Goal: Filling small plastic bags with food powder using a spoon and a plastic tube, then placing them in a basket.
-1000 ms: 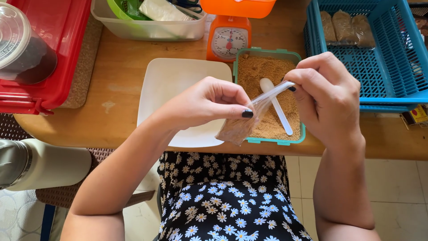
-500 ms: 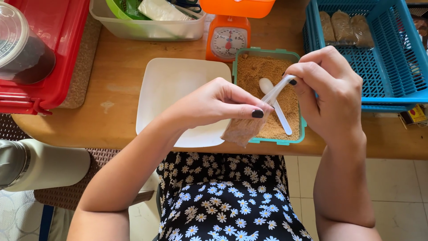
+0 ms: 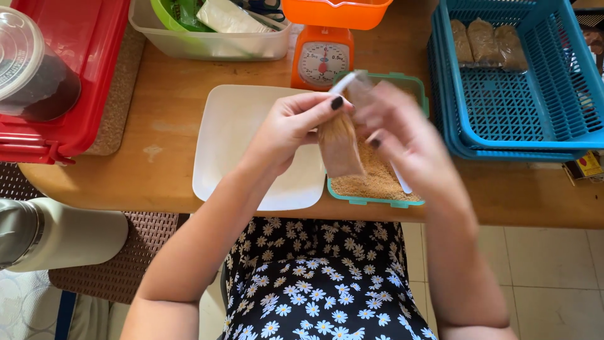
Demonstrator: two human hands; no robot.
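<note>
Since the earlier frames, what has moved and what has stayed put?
The small clear bag of brown granules has swung from a slant to hang upright, lifted higher over the green tub. The left hand now pinches its top; the right hand, motion-blurred, has shifted left against it. The white tray, orange scale and blue basket stayed as they were.

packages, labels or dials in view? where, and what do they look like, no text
Small clear bag of brown granules: upright, in the left hand; blurred right hand beside it.
Three filled brown bags: blue basket, far end.
Scale dial: round, white, on an orange scale behind the green tub.
Small yellow-red box: right edge.
</note>
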